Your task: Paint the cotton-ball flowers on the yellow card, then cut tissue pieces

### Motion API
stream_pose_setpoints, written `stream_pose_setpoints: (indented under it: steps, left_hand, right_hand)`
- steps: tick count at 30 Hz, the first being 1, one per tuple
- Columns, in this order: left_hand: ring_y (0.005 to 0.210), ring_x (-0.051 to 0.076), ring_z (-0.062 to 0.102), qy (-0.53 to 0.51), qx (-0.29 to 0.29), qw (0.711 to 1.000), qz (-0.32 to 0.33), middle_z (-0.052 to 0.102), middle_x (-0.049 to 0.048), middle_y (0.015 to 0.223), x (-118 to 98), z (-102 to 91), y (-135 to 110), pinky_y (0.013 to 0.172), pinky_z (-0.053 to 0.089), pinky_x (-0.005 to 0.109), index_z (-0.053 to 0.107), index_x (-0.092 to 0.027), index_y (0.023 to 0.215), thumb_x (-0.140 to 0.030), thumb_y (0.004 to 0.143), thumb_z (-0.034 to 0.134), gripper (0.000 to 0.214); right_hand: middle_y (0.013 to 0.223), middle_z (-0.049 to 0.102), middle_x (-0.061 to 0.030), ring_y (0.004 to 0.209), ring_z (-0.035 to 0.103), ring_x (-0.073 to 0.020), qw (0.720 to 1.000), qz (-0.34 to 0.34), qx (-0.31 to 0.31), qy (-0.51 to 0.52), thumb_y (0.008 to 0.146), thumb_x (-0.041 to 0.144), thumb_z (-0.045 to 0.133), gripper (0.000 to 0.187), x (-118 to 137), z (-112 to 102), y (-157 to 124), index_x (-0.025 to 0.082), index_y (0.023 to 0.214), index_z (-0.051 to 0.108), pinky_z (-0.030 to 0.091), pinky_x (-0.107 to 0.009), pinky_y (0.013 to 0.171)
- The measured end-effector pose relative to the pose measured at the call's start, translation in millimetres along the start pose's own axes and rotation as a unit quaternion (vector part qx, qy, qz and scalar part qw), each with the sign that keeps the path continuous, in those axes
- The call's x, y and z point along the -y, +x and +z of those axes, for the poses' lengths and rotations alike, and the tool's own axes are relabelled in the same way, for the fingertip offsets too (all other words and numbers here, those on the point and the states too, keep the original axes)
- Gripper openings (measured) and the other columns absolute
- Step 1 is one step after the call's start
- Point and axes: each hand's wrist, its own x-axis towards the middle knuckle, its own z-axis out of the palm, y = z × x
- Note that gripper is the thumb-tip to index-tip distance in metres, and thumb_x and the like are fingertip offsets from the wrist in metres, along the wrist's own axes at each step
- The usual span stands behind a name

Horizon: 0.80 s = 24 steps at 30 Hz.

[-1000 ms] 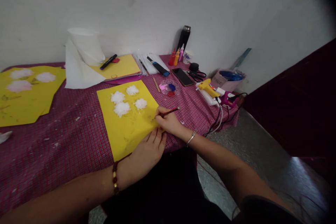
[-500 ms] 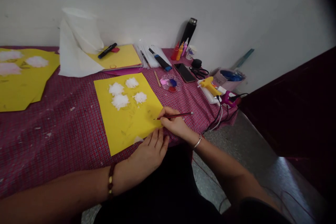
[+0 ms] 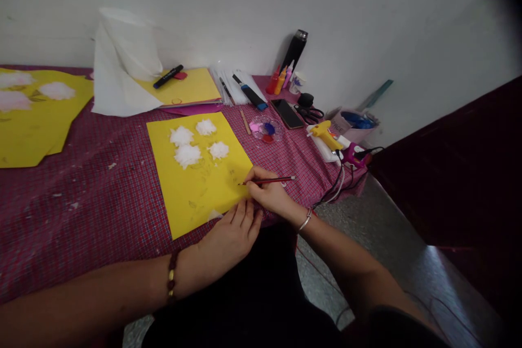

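Note:
A pencil (image 3: 274,179) with a dark red and black barrel is pinched in my right hand (image 3: 267,189), its tip at the right part of a yellow sheet (image 3: 175,196). My left hand (image 3: 234,234) lies flat with fingers stretched over the sheet's near edge. Several fluffy white tufts (image 3: 188,155) sit on the sheet's far half. Faint pencil leaf shapes (image 3: 192,204) show below and beside them. A small pale scrap (image 3: 214,214) lies by my left fingertips.
Beyond the sheet are a paint palette (image 3: 266,128), a phone (image 3: 287,113), scissors (image 3: 310,114) and a black flask (image 3: 294,50). A yellow glue gun (image 3: 326,135) and a power strip (image 3: 354,156) with cables are at right. Another decorated yellow sheet (image 3: 53,125) lies left.
The pencil has tilted slightly and its back end has shifted a little left. My left hand stays on the sheet's edge. The camera view has moved slightly.

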Motion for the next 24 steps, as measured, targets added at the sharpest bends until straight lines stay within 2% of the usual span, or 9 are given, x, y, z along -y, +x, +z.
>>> stream_pose_setpoints:
  steps: [6, 11, 18, 24]
  left_hand:
    - [0.126, 0.033, 0.053, -0.005, 0.0, 1.0, -0.005, 0.052, 0.0293, 0.136, 0.7, -0.2, -0.4, 0.106, 0.037, 0.047, 0.046, 0.0, 0.138, -0.018, 0.091, 0.044, 0.05]
    - [0.125, 0.035, 0.053, -0.004, 0.001, 1.0, 0.0, 0.052, 0.0294, 0.135, 2.3, -1.9, -0.7, 0.105, 0.038, 0.047, 0.047, 0.0, 0.137, -0.019, 0.091, 0.044, 0.05]
    - [0.126, 0.033, 0.053, -0.008, -0.002, 1.0, -0.002, 0.052, 0.0301, 0.136, 1.3, -0.1, -0.7, 0.105, 0.039, 0.047, 0.046, 0.0, 0.137, -0.017, 0.09, 0.044, 0.05]
    - [0.127, 0.033, 0.052, -0.025, -0.008, 1.0, -0.004, 0.052, 0.0305, 0.135, 1.8, -1.1, 0.3, 0.105, 0.039, 0.047, 0.048, 0.001, 0.136, -0.016, 0.091, 0.042, 0.049]
  right_hand:
    - [0.066, 0.053, 0.0035, 0.063, 0.048, -0.0112, 1.0, 0.007, 0.024, 0.003, 0.073, 0.015, 0.047, 0.007, 2.8, 0.3, 1.1, 0.02, 0.073, 0.053, 0.037, -0.023, 0.058]
    - [0.065, 0.051, 0.0038, 0.062, 0.047, -0.0112, 1.0, 0.004, 0.001, 0.003, 0.072, 0.016, 0.047, 0.007, 2.4, 1.2, 1.6, 0.02, 0.072, 0.052, 0.036, -0.023, 0.057]
    - [0.065, 0.052, 0.0038, 0.063, 0.048, -0.0109, 1.0, 0.005, 0.002, 0.02, 0.071, 0.014, 0.046, 0.008, 0.9, 1.3, 0.9, 0.019, 0.07, 0.052, 0.037, -0.022, 0.059]
    - [0.065, 0.053, 0.0038, 0.062, 0.048, -0.0108, 0.999, 0.01, 0.035, 0.035, 0.071, 0.014, 0.047, 0.008, 1.0, 0.0, 0.4, 0.019, 0.07, 0.053, 0.037, -0.022, 0.058]
